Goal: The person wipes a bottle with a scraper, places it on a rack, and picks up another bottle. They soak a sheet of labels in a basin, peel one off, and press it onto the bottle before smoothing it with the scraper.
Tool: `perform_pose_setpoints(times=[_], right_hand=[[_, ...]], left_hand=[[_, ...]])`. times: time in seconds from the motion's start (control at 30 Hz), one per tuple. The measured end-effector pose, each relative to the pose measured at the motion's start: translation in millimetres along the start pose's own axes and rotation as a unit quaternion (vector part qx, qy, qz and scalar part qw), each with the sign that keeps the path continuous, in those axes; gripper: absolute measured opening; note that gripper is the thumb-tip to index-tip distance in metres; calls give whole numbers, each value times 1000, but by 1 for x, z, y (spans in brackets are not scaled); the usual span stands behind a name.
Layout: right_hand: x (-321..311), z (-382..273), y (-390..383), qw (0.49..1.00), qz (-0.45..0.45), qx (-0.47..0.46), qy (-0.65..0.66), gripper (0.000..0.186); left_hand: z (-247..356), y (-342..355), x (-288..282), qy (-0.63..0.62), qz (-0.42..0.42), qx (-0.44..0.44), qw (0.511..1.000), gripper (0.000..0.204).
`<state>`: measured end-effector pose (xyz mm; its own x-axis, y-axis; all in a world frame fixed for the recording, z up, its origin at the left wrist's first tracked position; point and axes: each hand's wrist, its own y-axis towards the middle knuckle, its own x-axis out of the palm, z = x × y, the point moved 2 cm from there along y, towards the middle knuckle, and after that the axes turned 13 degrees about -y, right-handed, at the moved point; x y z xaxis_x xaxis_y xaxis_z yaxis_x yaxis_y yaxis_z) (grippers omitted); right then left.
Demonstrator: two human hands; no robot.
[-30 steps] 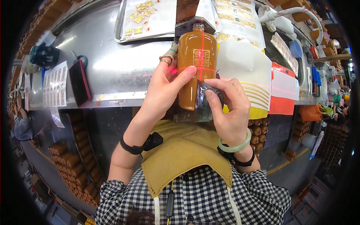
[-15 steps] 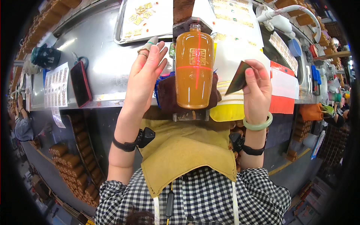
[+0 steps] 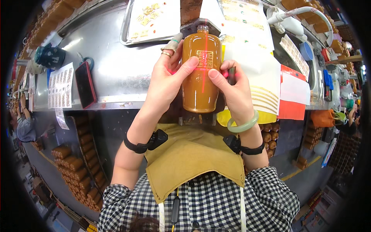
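Observation:
An amber-brown glazed bottle (image 3: pixel 202 92) lies in a cradle (image 3: pixel 197 119), neck away from me, a red laser cross on its gold square emblem. My left hand (image 3: pixel 166 77) grips its left side, thumb on the emblem, a finger wrapped in a pale sleeve. My right hand (image 3: pixel 232 87) grips its right side, thumb on the glaze; a small dark piece, probably the dark card seen earlier, shows between its fingers, partly hidden. Pale sheets with gold strips (image 3: pixel 259 94) lie just right of the bottle.
A metal tray (image 3: pixel 125 27) of gold pieces stands behind. Left are a phone (image 3: pixel 85 85), sticker sheet (image 3: pixel 60 89) and dark jar (image 3: pixel 49 57). Right are a red folder (image 3: pixel 290 112), white lamp arm (image 3: pixel 307 11) and blue cup (image 3: pixel 305 50). Bottle stacks fill shelves below; co-workers appear at both edges.
Half a second ago both hands were apart from the bottle, the right holding a dark card aloft. Both have come inward onto the bottle again, gripping its sides.

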<state>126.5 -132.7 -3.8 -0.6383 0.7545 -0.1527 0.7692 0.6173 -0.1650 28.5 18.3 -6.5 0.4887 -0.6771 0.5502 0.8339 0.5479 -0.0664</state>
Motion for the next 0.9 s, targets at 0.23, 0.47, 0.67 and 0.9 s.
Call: perform_pose_setpoints(times=[0.23, 0.47, 0.67, 0.9], right_hand=[[-2, 4, -1, 1000, -4, 7, 19, 33], [2, 3, 1, 999, 1, 21, 24, 33], [-12, -15, 5, 998, -27, -25, -51, 24], [-23, -55, 20, 796, 79, -451, -396, 27]], left_hand=[[4, 2, 5, -15, -10, 4, 1000, 68], [1, 3, 6, 9, -4, 27, 1000, 67], [1, 8, -4, -30, 33, -33, 998, 63], [-3, 4, -23, -17, 10, -36, 999, 76]])
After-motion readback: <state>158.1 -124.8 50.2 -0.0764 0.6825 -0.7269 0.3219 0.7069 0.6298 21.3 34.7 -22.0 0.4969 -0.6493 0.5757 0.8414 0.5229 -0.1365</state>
